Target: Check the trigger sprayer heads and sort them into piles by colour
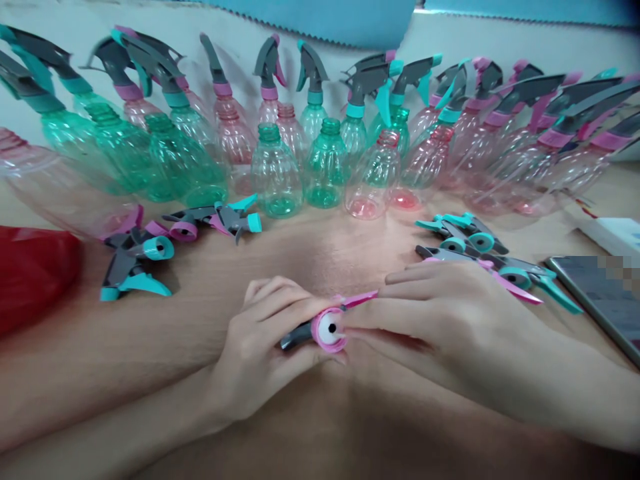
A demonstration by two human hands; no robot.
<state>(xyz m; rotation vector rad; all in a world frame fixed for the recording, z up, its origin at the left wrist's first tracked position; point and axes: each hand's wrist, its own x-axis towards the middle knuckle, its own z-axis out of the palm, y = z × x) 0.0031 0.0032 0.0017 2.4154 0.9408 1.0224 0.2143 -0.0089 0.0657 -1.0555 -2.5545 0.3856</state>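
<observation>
Left hand (270, 327) and right hand (440, 307) are meeting low over a wooden table (325, 260), holding a pink-collared spray head (329, 329) between them at the near middle. Behind, tinted bottles (325, 167) in green and pink are standing in a crowded row before a pale wall (150, 13), many wearing sprayers; blue cloth (325, 17) with a zigzag edge is hanging above. Loose spray heads are lying in a left pile (131, 257) and a right pile (483, 241), a red object (35, 280) is bulging in at the left edge, and a phone (600, 307) is resting at the right.

The left fingers and thumb are closing around the spray head, its white insert facing me. The right thumb and fingertips are coming together at its collar beside the pink trigger; whether they're pinching it, I can't tell.

Part of the phone's screen is pixelated, and any print on the white box (620, 233) beyond it is staying illegible.
</observation>
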